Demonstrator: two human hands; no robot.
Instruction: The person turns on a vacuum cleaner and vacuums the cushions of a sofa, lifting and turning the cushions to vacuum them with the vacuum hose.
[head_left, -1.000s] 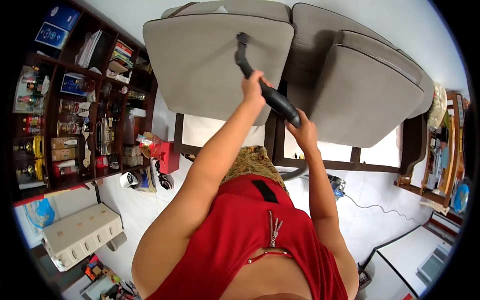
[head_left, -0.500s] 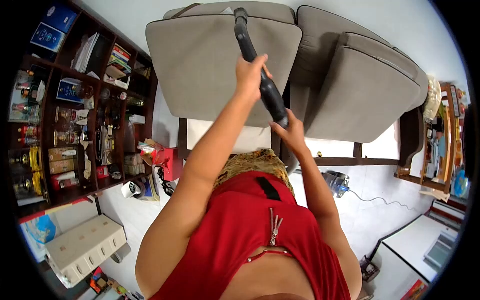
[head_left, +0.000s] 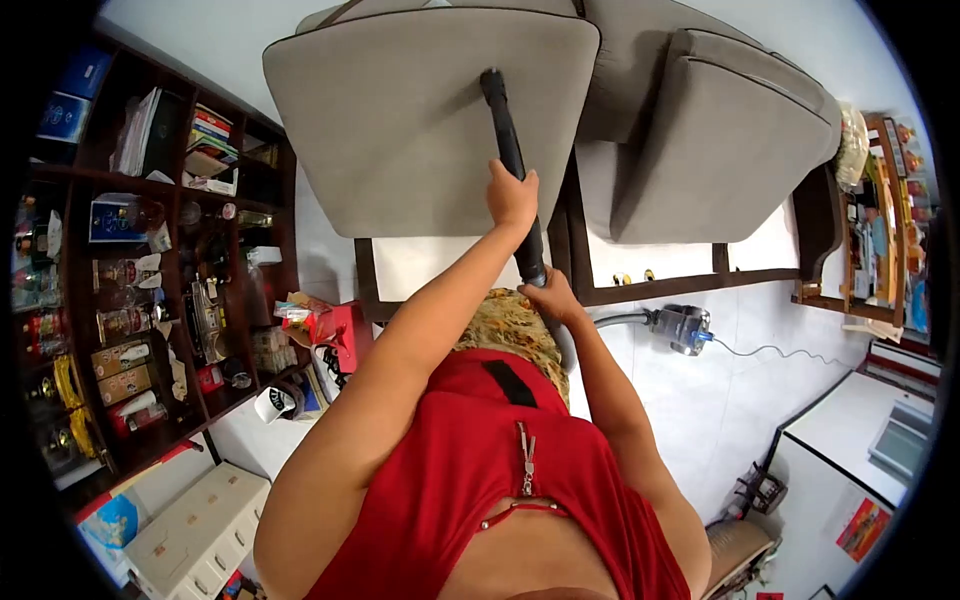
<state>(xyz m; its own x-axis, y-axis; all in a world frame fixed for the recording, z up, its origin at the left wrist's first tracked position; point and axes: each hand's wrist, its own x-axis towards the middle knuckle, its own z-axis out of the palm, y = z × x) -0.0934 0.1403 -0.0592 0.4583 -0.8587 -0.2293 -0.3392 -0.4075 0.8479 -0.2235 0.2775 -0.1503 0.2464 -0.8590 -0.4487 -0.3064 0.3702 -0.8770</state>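
Observation:
My left hand (head_left: 513,203) is wrapped around the middle of a black vacuum cleaner wand (head_left: 508,135). Closer to my body, my right hand (head_left: 556,297) grips the wand's lower end. The far tip of the wand meets, or hovers just over, the upper face of a grey sofa cushion (head_left: 390,130); exact contact is hard to tell. From behind my right forearm a grey hose (head_left: 622,320) leads to the vacuum cleaner body (head_left: 685,329) on the floor, which has a clear canister.
A second grey cushion (head_left: 730,150) leans on the wood-framed sofa (head_left: 650,293) at right. Dark shelves (head_left: 180,290) full of books and bottles line the left. A cord (head_left: 780,352) crosses the white floor, and a red box (head_left: 352,335) stands beside the sofa.
Both hands have drawn the wand back toward my body. Its tip has come down from the cushion's top edge onto its face. My view has shifted slightly.

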